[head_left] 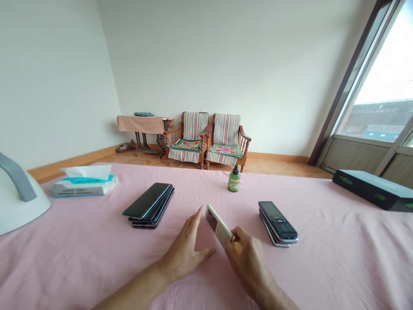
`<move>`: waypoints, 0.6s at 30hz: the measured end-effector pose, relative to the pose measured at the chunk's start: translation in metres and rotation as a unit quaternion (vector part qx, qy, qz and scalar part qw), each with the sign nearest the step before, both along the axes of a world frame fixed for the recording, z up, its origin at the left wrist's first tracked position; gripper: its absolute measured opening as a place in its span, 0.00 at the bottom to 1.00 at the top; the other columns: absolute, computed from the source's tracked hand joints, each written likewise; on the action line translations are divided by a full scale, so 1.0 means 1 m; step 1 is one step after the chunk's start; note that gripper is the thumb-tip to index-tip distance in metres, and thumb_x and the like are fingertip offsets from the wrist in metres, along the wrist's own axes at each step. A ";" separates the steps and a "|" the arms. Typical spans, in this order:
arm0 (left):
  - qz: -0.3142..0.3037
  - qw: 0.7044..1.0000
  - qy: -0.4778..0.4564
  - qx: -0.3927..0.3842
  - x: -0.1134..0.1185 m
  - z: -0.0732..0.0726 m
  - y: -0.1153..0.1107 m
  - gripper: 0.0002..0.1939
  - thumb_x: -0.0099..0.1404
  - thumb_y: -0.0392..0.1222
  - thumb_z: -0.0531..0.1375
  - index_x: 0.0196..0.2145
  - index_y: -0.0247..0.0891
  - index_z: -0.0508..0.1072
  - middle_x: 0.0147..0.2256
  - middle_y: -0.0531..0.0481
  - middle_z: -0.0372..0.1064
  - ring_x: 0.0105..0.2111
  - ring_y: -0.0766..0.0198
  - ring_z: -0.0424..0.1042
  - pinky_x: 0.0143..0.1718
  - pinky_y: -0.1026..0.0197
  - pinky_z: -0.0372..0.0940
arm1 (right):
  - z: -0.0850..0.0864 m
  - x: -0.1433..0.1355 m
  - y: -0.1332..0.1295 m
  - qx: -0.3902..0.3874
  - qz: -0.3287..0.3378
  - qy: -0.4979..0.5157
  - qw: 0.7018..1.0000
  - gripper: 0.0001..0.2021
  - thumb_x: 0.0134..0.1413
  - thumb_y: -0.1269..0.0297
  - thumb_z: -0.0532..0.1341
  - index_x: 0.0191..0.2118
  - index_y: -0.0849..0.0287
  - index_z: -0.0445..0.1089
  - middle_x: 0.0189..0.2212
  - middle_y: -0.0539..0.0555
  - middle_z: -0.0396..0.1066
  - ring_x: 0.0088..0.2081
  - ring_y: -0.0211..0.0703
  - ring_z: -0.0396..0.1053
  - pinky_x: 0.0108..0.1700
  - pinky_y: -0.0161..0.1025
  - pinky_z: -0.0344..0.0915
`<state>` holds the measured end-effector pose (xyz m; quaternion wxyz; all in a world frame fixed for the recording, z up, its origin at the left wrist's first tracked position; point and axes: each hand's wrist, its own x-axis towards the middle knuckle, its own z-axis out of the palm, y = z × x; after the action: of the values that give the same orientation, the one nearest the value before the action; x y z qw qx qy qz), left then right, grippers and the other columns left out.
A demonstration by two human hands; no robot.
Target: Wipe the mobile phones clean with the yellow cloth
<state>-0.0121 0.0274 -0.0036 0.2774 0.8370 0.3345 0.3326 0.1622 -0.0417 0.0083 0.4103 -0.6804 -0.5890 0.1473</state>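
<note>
My right hand (248, 256) grips the lower end of a pale green and white keypad phone (217, 224), which is tilted with its small screen turned leftward. Just left of the phone, my left hand (185, 245) is open, thumb and fingers apart, holding nothing. A stack of dark smartphones (148, 204) lies on the pink cloth beyond my left hand. To the right of my right hand sits a stack of keypad phones (278, 224), a black one on top.
A green spray bottle (234, 180) stands near the far edge of the pink-covered surface (106, 258). Left are a tissue pack (85, 186) and a white object with a grey handle (19, 198). A black box (371, 189) lies at right. Two chairs (226, 133) stand beyond.
</note>
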 end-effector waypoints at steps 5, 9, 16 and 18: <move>0.009 1.000 -0.002 0.015 -0.001 -0.002 0.003 0.45 0.59 0.42 0.64 0.65 0.43 0.41 0.61 0.36 0.51 0.60 0.47 0.53 0.59 0.42 0.51 | 0.004 0.009 0.002 -0.044 0.018 0.211 0.976 0.10 0.49 0.60 0.55 0.23 0.59 0.63 0.15 0.47 0.63 0.17 0.34 0.58 0.18 0.30 0.47; 0.008 1.000 0.004 0.018 -0.003 -0.001 0.003 0.43 0.60 0.45 0.63 0.64 0.43 0.41 0.60 0.37 0.53 0.59 0.48 0.55 0.58 0.43 0.52 | 0.005 0.017 -0.004 -0.089 0.036 0.402 0.911 0.14 0.46 0.55 0.57 0.19 0.59 0.58 0.12 0.44 0.58 0.12 0.27 0.47 0.14 0.28 0.41; -0.008 0.999 0.022 0.022 -0.004 0.001 0.001 0.40 0.62 0.44 0.60 0.64 0.45 0.42 0.57 0.39 0.58 0.57 0.49 0.58 0.57 0.45 0.54 | 0.037 0.058 -0.032 -0.058 -0.024 0.587 0.807 0.19 0.35 0.56 0.66 0.17 0.58 0.53 0.10 0.39 0.50 0.11 0.23 0.41 0.12 0.25 0.39; -0.011 0.999 0.032 0.017 -0.004 0.001 0.001 0.40 0.61 0.42 0.61 0.64 0.45 0.43 0.56 0.40 0.59 0.57 0.50 0.58 0.57 0.45 0.54 | 0.048 0.075 -0.036 -0.042 -0.045 0.568 0.821 0.18 0.36 0.56 0.65 0.18 0.58 0.55 0.10 0.40 0.50 0.10 0.24 0.43 0.12 0.25 0.42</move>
<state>-0.0158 0.0285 -0.0031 0.2561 0.8554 0.3281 0.3082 0.2370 -0.0774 0.0560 0.6495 -0.5185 -0.2136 0.5136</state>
